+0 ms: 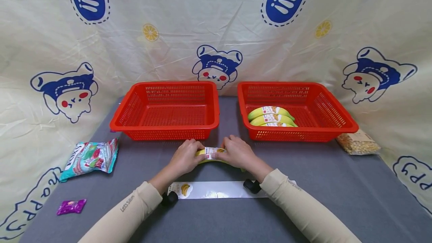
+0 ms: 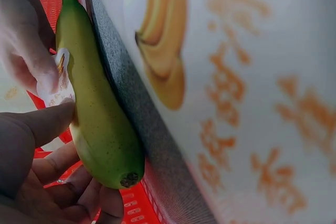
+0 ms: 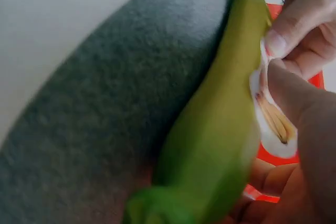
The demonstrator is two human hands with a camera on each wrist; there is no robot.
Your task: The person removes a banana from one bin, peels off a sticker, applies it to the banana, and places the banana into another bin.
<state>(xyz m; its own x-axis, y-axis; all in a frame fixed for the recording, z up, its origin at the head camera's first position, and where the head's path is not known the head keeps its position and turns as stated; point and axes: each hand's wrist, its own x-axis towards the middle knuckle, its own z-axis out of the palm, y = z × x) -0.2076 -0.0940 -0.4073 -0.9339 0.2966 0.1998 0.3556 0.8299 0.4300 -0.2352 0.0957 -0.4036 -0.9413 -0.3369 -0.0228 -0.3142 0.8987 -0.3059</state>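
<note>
A green-yellow banana point(image 2: 100, 93) lies between both hands, close over the grey tabletop. My left hand point(image 1: 187, 156) grips one end of it, thumb on a white label point(image 1: 210, 152) and fingers curled behind the fruit. From the other side my right hand point(image 1: 237, 153) holds it too, its thumb pressing the same label. In the right wrist view, the label's end with a printed banana picture point(image 3: 275, 121) stands slightly off the peel. A long white label strip point(image 1: 219, 190) lies flat nearer me, under the wrists.
Behind the hands stand a red basket point(image 1: 165, 128) on the left and another red basket point(image 1: 324, 129) holding several labelled bananas point(image 1: 271, 117). A snack bag point(image 1: 92, 156) and a purple packet point(image 1: 71, 207) lie left. A bag of grains point(image 1: 359, 143) sits far right.
</note>
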